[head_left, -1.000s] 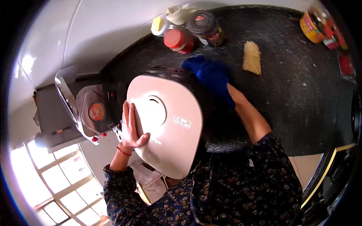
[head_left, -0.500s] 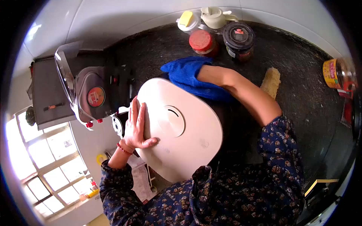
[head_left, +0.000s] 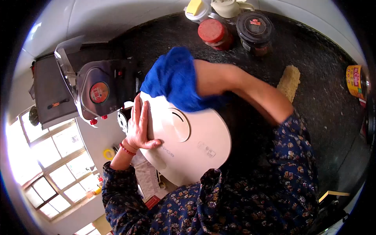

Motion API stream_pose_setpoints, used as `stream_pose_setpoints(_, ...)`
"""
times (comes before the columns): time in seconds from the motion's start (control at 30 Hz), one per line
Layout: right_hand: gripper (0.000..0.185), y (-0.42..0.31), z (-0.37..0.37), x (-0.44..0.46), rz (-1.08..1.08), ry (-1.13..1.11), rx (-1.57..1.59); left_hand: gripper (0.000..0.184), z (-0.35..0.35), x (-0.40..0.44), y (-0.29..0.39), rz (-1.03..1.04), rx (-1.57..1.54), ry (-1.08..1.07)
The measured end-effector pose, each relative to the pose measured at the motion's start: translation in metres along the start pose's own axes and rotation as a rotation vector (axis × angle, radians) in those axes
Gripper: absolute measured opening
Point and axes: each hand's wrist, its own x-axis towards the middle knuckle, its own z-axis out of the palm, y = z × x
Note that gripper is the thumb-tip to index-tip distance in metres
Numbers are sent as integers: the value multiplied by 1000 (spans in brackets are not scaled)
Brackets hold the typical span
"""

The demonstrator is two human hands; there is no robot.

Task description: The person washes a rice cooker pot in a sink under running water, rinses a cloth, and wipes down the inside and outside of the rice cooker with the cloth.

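Observation:
A pale, rounded rice cooker (head_left: 205, 135) stands in front of me, with a round steam vent (head_left: 179, 124) on its lid. My left hand (head_left: 139, 131) lies flat against the lid's left side, fingers stretched out and thumb spread. A blue cloth (head_left: 170, 78) wraps over my right hand and hides its fingers; only the wrist and forearm (head_left: 231, 80) show. The cloth touches the far edge of the lid and covers part of its top.
Behind stand a red-lidded jar (head_left: 212, 31), a black-lidded jar (head_left: 254, 31), a white lidded container (head_left: 197, 11) and a cream pitcher (head_left: 227, 7). A tan loofah (head_left: 289, 84) lies right on the dark counter (head_left: 321, 117). A gas stove (head_left: 98, 84) adjoins at left; a yellow-labelled jar (head_left: 354, 80) stands far right.
My right hand has moved the blue cloth left and onto the lid from beyond its far edge. My left hand stays on the lid. The view has shifted slightly.

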Motion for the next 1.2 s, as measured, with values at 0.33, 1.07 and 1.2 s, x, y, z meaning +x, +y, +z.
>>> stream_pose_setpoints(0.33, 32, -71, 68, -132, 542, 573, -392, 122, -1, -1, -2, -39, -5, -49)
stream_pose_setpoints(1.07, 41, 64, 29, -70, 775, -19, -32, 126, 0, -5, -7, -22, 35, -47)
stream_pose_setpoints(1.2, 43, 44, 61, -121, 524, 230, -776, 126, -1, -2, -5, -27, 17, -46)
